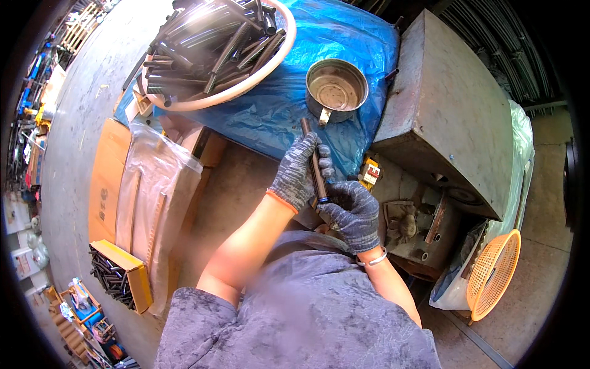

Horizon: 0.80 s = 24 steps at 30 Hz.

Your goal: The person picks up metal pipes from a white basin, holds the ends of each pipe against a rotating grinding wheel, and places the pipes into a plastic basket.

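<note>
A dark, slim metal tube (315,165) stands slanted in front of my body, over the near edge of the blue sheet. My left hand (296,172), in a grey knit glove with an orange cuff, is wrapped round its middle. At the lower end, where a small blue spot shows, the gloved fingers of my right hand (353,214) close on the tube. Just beyond the tube's upper end sits a worn metal mug (357,109) with its handle towards me. A pale round basin (290,42) heaped with dark tubes (212,52) stands to the far left of my hands.
Blue plastic sheeting (252,123) covers the work surface. On the right is a grey metal cabinet (458,117) with loose parts beneath it and an orange basket (493,275) nearby. At left, a plastic-covered carton (163,172) stands by a box of short dark pieces (110,277).
</note>
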Available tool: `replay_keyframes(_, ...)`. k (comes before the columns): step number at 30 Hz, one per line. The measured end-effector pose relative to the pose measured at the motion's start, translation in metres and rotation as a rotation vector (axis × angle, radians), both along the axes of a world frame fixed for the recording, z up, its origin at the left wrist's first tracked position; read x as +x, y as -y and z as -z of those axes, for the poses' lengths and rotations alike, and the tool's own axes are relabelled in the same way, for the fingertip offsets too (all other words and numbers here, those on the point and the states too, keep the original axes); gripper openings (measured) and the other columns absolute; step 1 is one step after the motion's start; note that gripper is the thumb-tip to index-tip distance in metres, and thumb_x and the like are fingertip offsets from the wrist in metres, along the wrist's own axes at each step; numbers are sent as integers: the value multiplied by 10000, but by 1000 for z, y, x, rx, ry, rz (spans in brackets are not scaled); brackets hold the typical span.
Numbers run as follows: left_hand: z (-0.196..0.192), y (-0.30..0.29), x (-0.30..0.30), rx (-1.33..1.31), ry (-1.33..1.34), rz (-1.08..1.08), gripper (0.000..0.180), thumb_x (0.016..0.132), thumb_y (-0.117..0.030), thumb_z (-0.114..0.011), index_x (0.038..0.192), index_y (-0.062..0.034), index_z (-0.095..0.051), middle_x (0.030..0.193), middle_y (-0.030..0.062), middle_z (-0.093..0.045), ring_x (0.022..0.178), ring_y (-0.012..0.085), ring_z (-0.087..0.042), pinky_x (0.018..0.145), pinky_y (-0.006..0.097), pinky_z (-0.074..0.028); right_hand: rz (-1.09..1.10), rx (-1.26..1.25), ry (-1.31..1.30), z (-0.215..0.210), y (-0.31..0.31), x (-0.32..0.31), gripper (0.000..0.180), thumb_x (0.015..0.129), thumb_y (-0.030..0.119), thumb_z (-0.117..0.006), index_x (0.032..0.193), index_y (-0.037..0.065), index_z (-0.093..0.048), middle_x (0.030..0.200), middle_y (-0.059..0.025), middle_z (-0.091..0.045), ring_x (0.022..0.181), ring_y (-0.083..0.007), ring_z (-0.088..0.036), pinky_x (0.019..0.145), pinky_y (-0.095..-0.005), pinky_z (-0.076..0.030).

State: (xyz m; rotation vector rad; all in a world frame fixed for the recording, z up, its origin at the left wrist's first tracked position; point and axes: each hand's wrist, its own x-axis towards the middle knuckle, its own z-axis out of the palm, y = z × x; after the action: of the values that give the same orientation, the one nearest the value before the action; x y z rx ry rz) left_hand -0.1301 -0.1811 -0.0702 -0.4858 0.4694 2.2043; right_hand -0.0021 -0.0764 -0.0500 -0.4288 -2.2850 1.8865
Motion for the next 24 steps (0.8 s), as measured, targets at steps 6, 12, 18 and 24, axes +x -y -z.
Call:
replay_keyframes(6,-7,3,-1,101,29,66,339,947,-368,-519,1072,-55,-560,799,23,-527,640,146,-500,575,301,-438,8,-2,35,-2,1,0,343,700,72,-799,999,8,-644,839,-69,-633,754,-145,-592,699,-294,-493)
replay_keyframes(12,-1,2,1,116,26,67,339,935,-356,-514,1083,-54,-557,798,22,-526,647,160,-501,592,311,-435,4,44,36,-5,2,1,338,698,67,-798,995,7,-646,838,-80,-637,749,-155,-600,695,-296,-497)
replay_keyframes(18,-3,3,3,131,-22,75,342,930,-364,-545,1090,-62,-552,814,24,-531,662,159,-509,594,306,-437,17,11,-1,1,3,1,330,706,74,-797,991,7,-644,836,-82,-635,759,-161,-602,698,-299,-495)
replay_keyframes(24,3,4,5,179,-58,86,374,923,-359,-580,1126,-48,-544,842,30,-532,687,153,-515,596,297,-438,-9,108,-7,2,2,0,324,702,98,-804,970,9,-645,831,-93,-633,753,-198,-609,695,-319,-490)
